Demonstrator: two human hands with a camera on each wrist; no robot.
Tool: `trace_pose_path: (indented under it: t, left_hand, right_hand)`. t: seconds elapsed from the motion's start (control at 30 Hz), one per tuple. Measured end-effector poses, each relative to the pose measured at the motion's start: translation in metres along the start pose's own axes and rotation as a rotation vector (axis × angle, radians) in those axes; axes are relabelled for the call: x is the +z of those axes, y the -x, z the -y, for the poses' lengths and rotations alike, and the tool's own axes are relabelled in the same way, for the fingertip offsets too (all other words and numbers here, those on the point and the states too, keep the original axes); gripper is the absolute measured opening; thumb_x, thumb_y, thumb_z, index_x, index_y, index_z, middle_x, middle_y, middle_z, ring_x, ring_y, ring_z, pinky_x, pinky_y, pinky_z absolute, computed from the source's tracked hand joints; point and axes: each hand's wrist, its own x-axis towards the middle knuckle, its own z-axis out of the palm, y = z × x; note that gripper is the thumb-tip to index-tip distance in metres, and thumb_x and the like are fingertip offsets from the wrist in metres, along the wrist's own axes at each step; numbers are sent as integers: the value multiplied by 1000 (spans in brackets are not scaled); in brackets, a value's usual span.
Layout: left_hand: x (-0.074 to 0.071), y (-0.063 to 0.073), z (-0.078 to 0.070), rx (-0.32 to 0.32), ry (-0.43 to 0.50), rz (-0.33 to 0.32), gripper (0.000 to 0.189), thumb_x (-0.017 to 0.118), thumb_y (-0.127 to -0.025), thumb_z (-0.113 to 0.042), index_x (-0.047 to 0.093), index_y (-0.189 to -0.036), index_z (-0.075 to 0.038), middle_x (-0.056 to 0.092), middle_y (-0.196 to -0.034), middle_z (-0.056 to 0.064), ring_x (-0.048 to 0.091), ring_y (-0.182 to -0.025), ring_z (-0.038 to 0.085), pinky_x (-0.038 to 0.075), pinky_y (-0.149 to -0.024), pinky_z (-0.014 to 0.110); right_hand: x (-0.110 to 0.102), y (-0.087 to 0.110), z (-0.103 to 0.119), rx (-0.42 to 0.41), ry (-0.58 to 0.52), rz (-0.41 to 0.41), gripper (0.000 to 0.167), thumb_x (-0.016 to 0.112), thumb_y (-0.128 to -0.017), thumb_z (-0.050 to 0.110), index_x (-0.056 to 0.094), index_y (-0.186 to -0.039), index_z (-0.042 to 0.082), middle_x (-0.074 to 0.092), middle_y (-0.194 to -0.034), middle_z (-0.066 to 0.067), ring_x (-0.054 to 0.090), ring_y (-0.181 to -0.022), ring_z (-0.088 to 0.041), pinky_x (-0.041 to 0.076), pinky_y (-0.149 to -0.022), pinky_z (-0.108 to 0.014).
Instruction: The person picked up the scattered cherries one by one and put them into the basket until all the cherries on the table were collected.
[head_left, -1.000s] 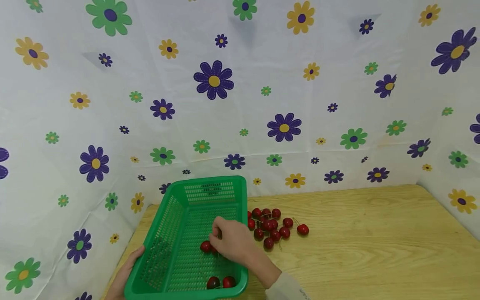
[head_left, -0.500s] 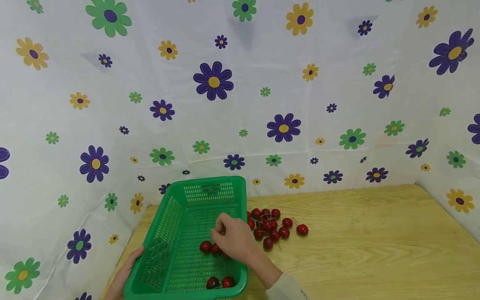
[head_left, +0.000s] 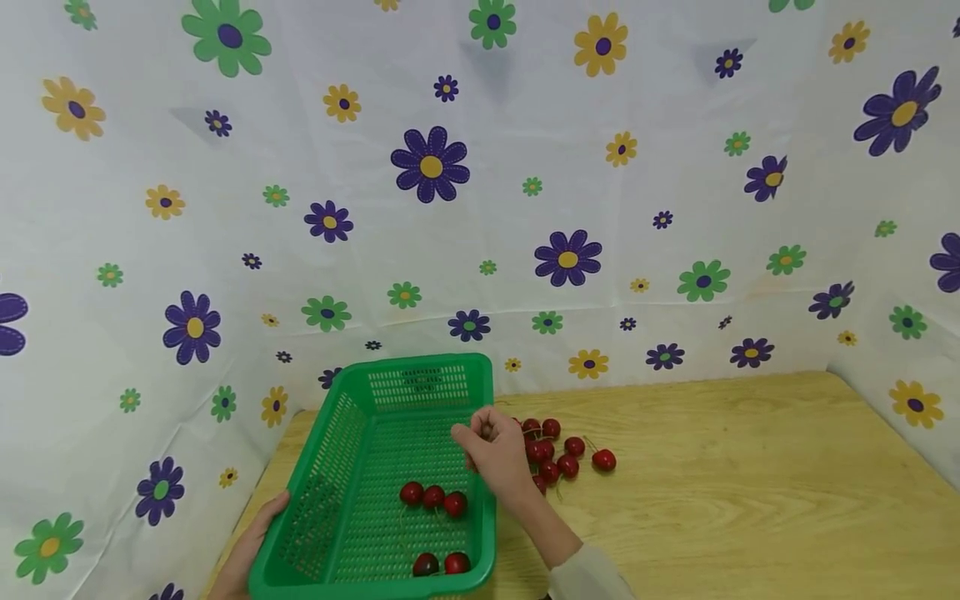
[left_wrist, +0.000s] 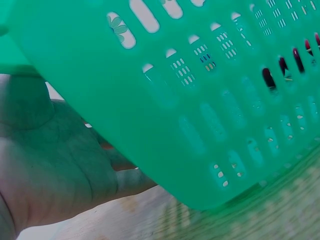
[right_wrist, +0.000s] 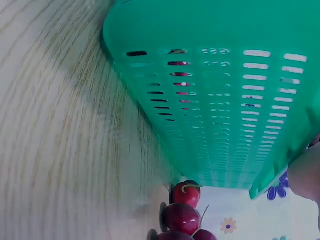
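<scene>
At the left, a green plastic basket [head_left: 375, 467] stands on the table with its near end toward me. My left hand [head_left: 251, 546] grips its left wall; in the left wrist view the palm [left_wrist: 55, 155] lies against the outside. Inside are a row of three cherries [head_left: 433, 497] and two more cherries [head_left: 457, 563] near the front. Above the basket's right rim is my right hand [head_left: 498, 458], fingers curled. A small red patch shows beneath it, but whether the fingers hold a cherry is hidden. In the right wrist view, this hand [right_wrist: 306, 172] barely shows at the edge.
Right of the basket, a pile of cherries with stems [head_left: 550, 454] lies on the wooden table [head_left: 712, 492], partly behind my right hand. One cherry [head_left: 603, 460] sits at the pile's right side. A white flowered cloth [head_left: 510, 217] hangs behind and at both sides.
My right hand has risen from the cherries in the basket and moved right toward the rim, uncovering the row of three. The left hand and the basket have stayed in place.
</scene>
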Motion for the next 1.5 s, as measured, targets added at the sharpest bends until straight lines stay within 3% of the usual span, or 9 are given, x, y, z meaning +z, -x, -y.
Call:
trace_pose_path:
  t: [0.13,0.27,0.4,0.57,0.67,0.87,1.1,1.3,1.5]
  left_hand:
    - [0,-1,-1,-4,8,42,48,20,-103,-61,55,-121,-35,58,-123,5,54,-117,25,42,-106,47]
    - [1,-2,-2,-9,16,68,50,19,-103,-62,61,-114,-36,58,-124,4,54,-117,25,41,-107,47]
    - [0,-2,-2,-13,18,59,49,21,-102,-63,57,-120,-35,57,-124,4,54,-118,24,41,-107,47]
    - [-1,-3,0,-9,-22,-5,52,28,-100,-66,38,-139,-33,57,-124,5,55,-117,25,42,-107,48]
    - [-1,-4,1,-7,-43,-25,54,28,-101,-66,33,-142,-32,57,-123,5,55,-115,25,43,-105,48]
    - [1,-5,0,5,-31,67,48,19,-103,-61,60,-115,-37,59,-121,2,56,-114,22,44,-103,44]
    - [2,-4,-2,-1,-15,108,54,15,-104,-60,63,-111,-37,61,-120,3,58,-114,22,45,-104,44]
    - [3,-2,-2,-20,-27,87,54,14,-104,-59,62,-112,-36,62,-120,4,59,-113,24,45,-104,47]
    - [4,-1,-3,-17,-6,123,59,10,-105,-57,64,-112,-35,62,-120,4,59,-114,24,45,-104,46]
  right_hand:
    - [-10,5,0,59,-38,-61,24,64,-96,8,48,-80,1,51,-61,-4,50,-53,-11,46,-53,-23]
    - [-21,13,4,118,6,-61,23,66,-95,9,49,-82,2,51,-66,-5,49,-58,-14,46,-56,-23]
    - [-31,24,8,179,77,16,23,67,-94,11,50,-84,1,55,-76,-3,50,-66,-13,46,-61,-24]
    - [-43,37,1,160,127,207,22,67,-95,12,52,-89,-3,62,-94,-6,54,-76,-10,47,-68,-23]
    - [-47,44,-3,152,136,264,20,66,-96,13,55,-93,-2,63,-101,-10,55,-77,-10,48,-67,-22]
    - [-52,50,-4,150,127,283,18,64,-98,14,55,-97,-2,61,-111,-19,55,-75,-9,48,-61,-23]
    - [-60,52,0,167,113,317,17,63,-98,14,59,-104,-1,63,-116,-18,57,-76,-11,48,-59,-22]
    - [-72,51,9,244,157,199,23,62,-99,15,65,-115,0,67,-99,-11,56,-69,-12,48,-55,-22]
    - [-88,48,15,225,460,-5,12,66,-93,8,67,-102,1,65,-91,-6,54,-69,-14,47,-60,-23]
